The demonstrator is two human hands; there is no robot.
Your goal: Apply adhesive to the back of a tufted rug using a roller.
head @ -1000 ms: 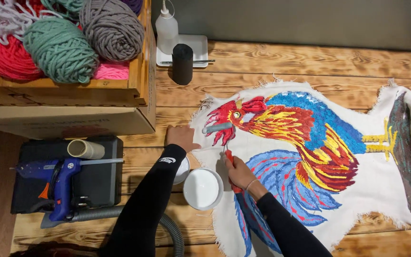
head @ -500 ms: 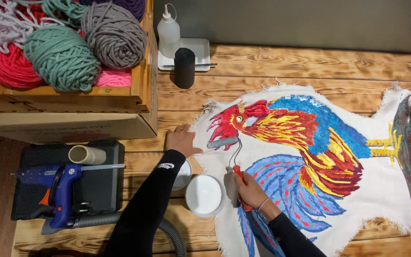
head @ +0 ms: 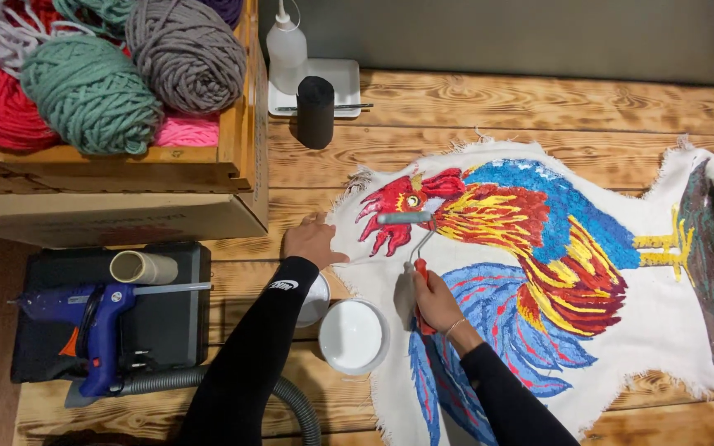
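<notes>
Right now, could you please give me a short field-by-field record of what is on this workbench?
Surface: wooden table
Main piece: rooster rug cloth, lying flat
Left hand: pressing the cloth's edge
Right hand: gripping a small roller placed on the rooster's head
Beside the hands: white tub
Left side: blue glue gun, crate of yarn balls
Back: squeeze bottle

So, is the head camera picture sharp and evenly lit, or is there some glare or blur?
Head view: sharp and evenly lit, no strong glare; the white round bowl is bright but not blown out; the right hand on the red-handled paint roller shows no motion blur; soft shadows only beside the wooden crate.
</notes>
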